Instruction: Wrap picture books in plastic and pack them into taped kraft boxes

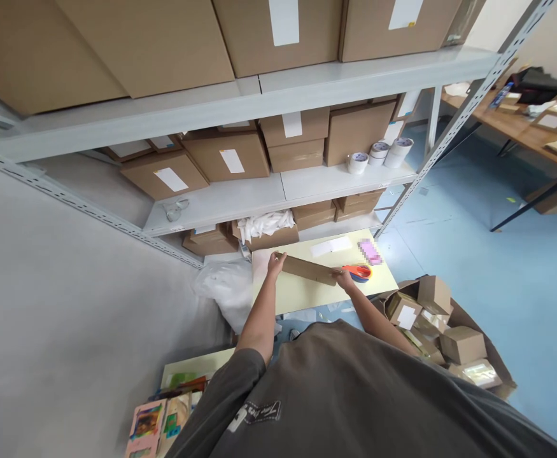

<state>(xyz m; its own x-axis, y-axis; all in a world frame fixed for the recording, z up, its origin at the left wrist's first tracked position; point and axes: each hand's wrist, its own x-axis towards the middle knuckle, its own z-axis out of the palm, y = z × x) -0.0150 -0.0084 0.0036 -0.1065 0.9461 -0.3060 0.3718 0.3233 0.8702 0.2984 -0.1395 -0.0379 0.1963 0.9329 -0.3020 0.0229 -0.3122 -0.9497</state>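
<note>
A long flat brown cardboard piece (pixel 308 269) is held just above a pale yellow table (pixel 302 294). My left hand (pixel 276 262) grips its left end. My right hand (pixel 342 277) closes on its right end. Right beside my right hand lies a red and blue tape dispenser (pixel 360 273). Further back on the table are a white paper label (pixel 330 247) and a small pink object (pixel 370 252).
A grey metal shelf rack (pixel 278 191) behind the table holds several cardboard boxes and tape rolls (pixel 379 154). A large open box (pixel 443 331) of small cartons sits on the blue floor at right. White plastic bags (pixel 225 286) lie at left. A wooden desk (pixel 536 127) stands far right.
</note>
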